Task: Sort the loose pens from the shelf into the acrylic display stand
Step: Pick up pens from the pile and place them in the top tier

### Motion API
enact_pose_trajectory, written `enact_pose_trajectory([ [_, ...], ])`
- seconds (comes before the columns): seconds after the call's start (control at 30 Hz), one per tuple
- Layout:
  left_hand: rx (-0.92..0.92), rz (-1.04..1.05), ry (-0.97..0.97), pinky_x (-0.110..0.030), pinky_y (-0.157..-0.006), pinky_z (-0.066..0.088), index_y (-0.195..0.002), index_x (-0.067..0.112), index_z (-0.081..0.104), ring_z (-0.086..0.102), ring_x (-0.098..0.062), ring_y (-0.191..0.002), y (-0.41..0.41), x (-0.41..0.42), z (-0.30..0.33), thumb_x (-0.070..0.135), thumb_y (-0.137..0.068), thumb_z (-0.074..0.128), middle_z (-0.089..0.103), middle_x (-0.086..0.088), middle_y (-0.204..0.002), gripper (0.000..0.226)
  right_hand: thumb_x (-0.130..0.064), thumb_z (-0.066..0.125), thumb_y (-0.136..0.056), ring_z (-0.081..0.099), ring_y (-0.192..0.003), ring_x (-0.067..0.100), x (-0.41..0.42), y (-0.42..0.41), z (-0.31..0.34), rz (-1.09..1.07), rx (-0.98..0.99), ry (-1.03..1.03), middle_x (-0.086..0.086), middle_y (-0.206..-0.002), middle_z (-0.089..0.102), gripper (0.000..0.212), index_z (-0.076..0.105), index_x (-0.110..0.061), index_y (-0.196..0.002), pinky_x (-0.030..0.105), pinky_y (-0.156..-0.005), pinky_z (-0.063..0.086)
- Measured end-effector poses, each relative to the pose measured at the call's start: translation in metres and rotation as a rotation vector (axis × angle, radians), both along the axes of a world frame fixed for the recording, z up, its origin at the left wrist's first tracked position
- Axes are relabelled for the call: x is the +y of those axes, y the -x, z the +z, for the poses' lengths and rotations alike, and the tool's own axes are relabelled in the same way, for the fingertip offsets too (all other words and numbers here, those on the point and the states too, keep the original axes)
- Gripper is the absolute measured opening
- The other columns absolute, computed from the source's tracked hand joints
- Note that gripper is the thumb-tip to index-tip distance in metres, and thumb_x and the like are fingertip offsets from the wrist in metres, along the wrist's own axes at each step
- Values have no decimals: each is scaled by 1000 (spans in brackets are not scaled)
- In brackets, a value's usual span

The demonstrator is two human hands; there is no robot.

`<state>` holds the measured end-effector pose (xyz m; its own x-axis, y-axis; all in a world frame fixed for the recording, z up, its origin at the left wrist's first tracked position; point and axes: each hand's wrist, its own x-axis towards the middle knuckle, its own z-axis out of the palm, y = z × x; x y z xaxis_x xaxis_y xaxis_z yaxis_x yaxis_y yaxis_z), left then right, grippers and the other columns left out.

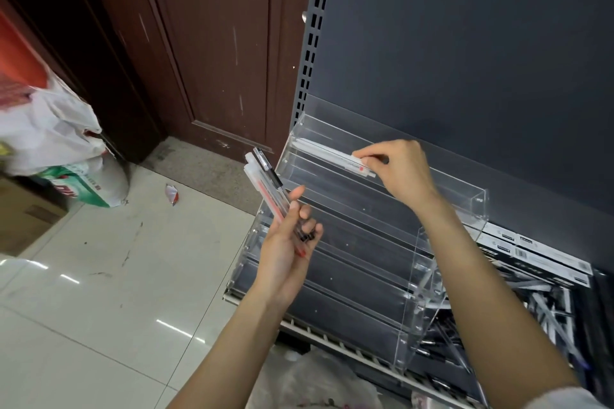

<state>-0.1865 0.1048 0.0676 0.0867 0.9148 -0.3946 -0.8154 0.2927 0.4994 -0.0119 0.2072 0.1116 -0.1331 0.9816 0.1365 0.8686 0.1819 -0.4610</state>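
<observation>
A clear tiered acrylic display stand (349,262) sits on the dark metal shelf (332,339). My right hand (403,173) pinches a white pen with a red mark (332,156) that lies along the stand's top tier. My left hand (285,249) is raised in front of the stand's left side and grips a bundle of pens (267,186), some clear with red ink, one with a black grip. A heap of loose pens (538,312) lies on the shelf to the right of the stand.
Flat boxed packs (538,252) lie behind the loose pens. A brown wooden door (206,43) and white plastic bags (56,139) stand to the left over a pale tiled floor (99,292). Another plastic bag (315,382) lies below the shelf edge.
</observation>
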Motion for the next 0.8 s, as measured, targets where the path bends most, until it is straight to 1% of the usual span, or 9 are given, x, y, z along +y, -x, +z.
enact_pose_trajectory([
  [0.1,0,-7,-17,-23,-70,55,-116,13,59,55,-7,-63,2,0,0,17,-99,39,56,3,-72,26,-6,55,-91,56,-71,1,2,1,2,45,-22,80,-4,-98,73,25,74,-19,-102,9,-66,41],
  [0.17,1,-17,-30,-26,-76,56,-118,13,59,61,-9,-74,2,0,1,18,-99,40,63,2,-81,27,-8,52,-92,61,-76,4,0,2,4,41,-17,90,-4,-99,72,26,72,-20,-106,20,-74,50],
  [0.2,-2,-21,-33,-27,-78,57,-119,12,59,63,-11,-81,2,0,2,18,-99,41,66,1,-88,28,-9,53,-92,63,-82,9,-3,4,6,33,-21,49,-4,-99,72,26,71,-20,-107,28,-79,52],
  [0.27,0,-28,-31,-31,-82,57,-124,12,58,65,-15,-97,0,0,4,18,-99,41,68,-2,-105,31,-10,54,-91,63,-87,13,-16,10,11,29,16,-87,-3,-99,71,24,70,-18,-107,32,-80,51],
  [0.4,48,-55,-39,-35,-88,55,-126,13,57,60,-19,-117,-11,0,10,18,-99,40,63,-4,-127,32,-14,61,-89,61,-82,-3,-61,34,22,90,242,-103,-12,-93,69,15,70,-17,-101,4,-71,40],
  [0.5,133,-114,-112,-29,-81,55,-126,10,56,60,-20,-113,-25,-3,16,17,-101,38,65,-9,-121,32,-22,64,-87,63,-80,-2,-81,45,14,74,305,-2,-13,-88,70,10,68,-19,-96,7,-68,45],
  [0.67,343,-206,-177,-19,-73,50,-112,20,63,64,-8,-87,-51,-11,15,14,-101,37,70,0,-99,29,-26,67,-85,64,-77,2,-87,33,4,-105,396,64,-9,-85,70,12,67,-20,-95,15,-72,50],
  [0.73,341,-233,-191,-20,-77,52,-116,19,61,64,-10,-90,-57,-11,14,15,-101,38,70,-1,-100,28,-20,67,-85,64,-77,3,-88,24,3,-115,483,101,-9,-83,69,9,68,-18,-94,18,-74,51],
  [0.8,320,-263,-218,-25,-90,51,-125,20,56,63,-11,-106,-61,-11,14,14,-100,38,68,0,-115,31,-15,65,-86,62,-76,0,-89,11,5,-146,574,86,-12,-81,67,8,68,-19,-92,18,-74,50],
])
